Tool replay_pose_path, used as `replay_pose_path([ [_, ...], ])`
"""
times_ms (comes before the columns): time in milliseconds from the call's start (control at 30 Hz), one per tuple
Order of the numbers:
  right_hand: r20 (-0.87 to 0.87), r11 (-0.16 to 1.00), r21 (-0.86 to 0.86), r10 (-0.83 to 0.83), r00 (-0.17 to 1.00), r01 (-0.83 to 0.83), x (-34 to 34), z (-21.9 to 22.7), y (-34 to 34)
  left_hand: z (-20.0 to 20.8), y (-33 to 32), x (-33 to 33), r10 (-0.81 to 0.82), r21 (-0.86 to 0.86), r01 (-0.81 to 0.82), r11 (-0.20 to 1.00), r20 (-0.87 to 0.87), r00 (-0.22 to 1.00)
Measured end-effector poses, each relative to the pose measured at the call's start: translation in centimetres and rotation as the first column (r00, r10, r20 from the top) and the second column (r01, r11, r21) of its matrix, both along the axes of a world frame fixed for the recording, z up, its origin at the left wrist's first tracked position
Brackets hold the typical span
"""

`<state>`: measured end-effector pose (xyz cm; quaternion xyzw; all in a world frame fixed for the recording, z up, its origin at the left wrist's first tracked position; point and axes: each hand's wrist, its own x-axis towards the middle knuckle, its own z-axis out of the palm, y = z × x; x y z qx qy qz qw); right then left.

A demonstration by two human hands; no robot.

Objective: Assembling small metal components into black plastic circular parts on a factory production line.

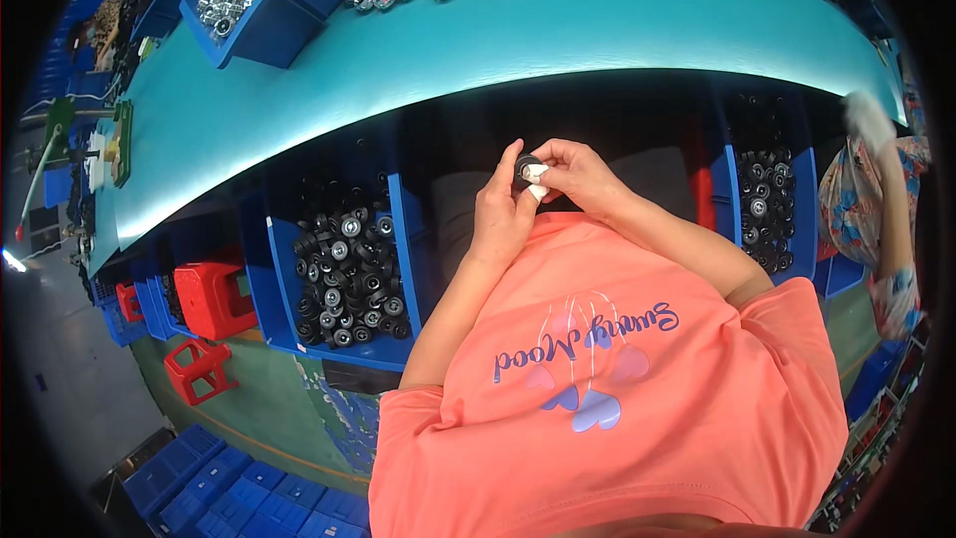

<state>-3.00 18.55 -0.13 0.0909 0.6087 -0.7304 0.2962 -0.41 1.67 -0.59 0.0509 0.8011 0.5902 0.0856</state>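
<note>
1. Fingers of the left hand (501, 211) and right hand (588, 177) pinch a black round part (521, 165), white material (536, 173) between, just above the frame's middle.
2. The step seems to be wiping or fitting.
3. Next calls for a steady left pinch, careful right-thumb pressure.

Coral T-shirt (637, 458): front bearing two-word lettering (637, 321), dark purple, stylised script, appearing upside down in head view.

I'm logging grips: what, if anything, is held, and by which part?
The left hand and right hand hold a small black wheel-like part, apparently by its rim; the exact contacts are partly hidden.
</note>
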Motion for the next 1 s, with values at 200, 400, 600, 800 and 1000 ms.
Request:
replay_pose_path([
  [200,-0.016,1.000,-0.009,-0.024,1.000,0.024,0.2,-0.5,-0.2,-0.3,-0.1,0.0,-0.036,-0.167,0.016,0.986,-0.120,0.992],
  [400,0.120,0.969,-0.243,-0.024,0.993,0.053,0.1,1.2,0.8,0.4,-0.2,-0.2,0.014,0.314,-0.086,0.945,0.226,0.974],
  [600,-0.153,0.985,-0.088,0.135,0.979,-0.149,-0.4,5.3,4.6,0.5,-4.1,-0.5,0.121,0.280,-0.168,0.945,0.179,0.976],
  [800,-0.379,0.998,-0.055,-0.007,0.926,-0.015,-3.0,13.7,9.6,2.1,-9.0,-0.1,0.272,0.319,-0.292,0.902,0.107,0.956],
  [1000,-0.528,0.958,0.231,0.268,0.806,-0.168,-1.8,13.2,7.4,5.5,-4.0,0.0,0.069,0.363,-0.136,0.922,0.191,0.979],
])
